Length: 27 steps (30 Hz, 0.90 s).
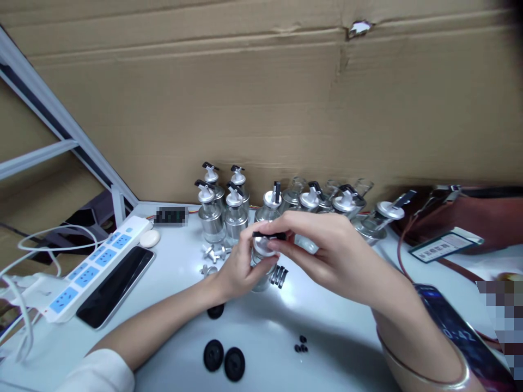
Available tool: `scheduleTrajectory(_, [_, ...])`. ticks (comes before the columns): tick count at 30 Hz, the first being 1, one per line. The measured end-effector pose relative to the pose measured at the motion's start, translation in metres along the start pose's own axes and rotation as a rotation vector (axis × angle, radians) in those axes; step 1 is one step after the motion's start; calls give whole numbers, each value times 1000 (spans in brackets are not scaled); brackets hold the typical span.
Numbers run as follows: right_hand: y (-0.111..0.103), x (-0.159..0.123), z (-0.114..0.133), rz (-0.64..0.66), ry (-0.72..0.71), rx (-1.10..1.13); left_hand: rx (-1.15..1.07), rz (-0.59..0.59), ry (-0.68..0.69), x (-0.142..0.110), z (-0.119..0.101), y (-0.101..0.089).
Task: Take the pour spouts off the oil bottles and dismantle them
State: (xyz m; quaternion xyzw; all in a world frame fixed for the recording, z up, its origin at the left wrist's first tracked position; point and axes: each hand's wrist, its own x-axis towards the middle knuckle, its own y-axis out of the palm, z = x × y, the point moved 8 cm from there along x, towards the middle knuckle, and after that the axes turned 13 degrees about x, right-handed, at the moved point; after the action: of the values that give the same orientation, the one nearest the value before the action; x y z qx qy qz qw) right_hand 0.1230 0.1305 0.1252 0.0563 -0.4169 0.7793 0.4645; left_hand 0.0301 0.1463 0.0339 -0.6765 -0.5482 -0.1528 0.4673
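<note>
A glass bottle [261, 283] with a silver pourer cap [263, 246] stands in front of me, partly hidden by my fingers. My left hand [239, 269] is wrapped round its upper part. With thumb and finger, my right hand [330, 253] pinches the black lever [269, 236] on top of the cap. Just right of the bottle lie several loose black levers [279, 276]. Silver spout parts [216, 252] lie to the left of it. Nearer to me are black discs [213, 355] and a few tiny black pieces [302, 345].
Capped bottles [211, 220] and uncapped ones stand in rows against the cardboard wall [245, 109]. At left are a power strip [93, 267], a phone [116, 286] and a white round object [150, 238]. A brown bag [482, 215] and another phone [457, 332] lie at right.
</note>
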Motion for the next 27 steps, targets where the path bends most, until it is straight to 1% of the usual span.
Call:
scheduleTrajectory(4, [1,-3,-1,27,43,-11,-9,89,-31,0,2,4])
scheduleTrajectory(8, [4,-5,-1,49,65,-23,2,66,-26,1,0,2])
scheduleTrajectory(14, [6,-2,-8,54,124,-61,-61,129,-146,-2,8,7])
scheduleTrajectory(17, [7,-2,-8,61,123,-59,-34,133,-148,-2,8,7])
scheduleTrajectory(22, [8,-3,-7,22,116,-44,12,130,-116,0,5,5])
scheduleTrajectory(27, [11,-4,-10,42,123,-92,13,140,-89,0,3,5])
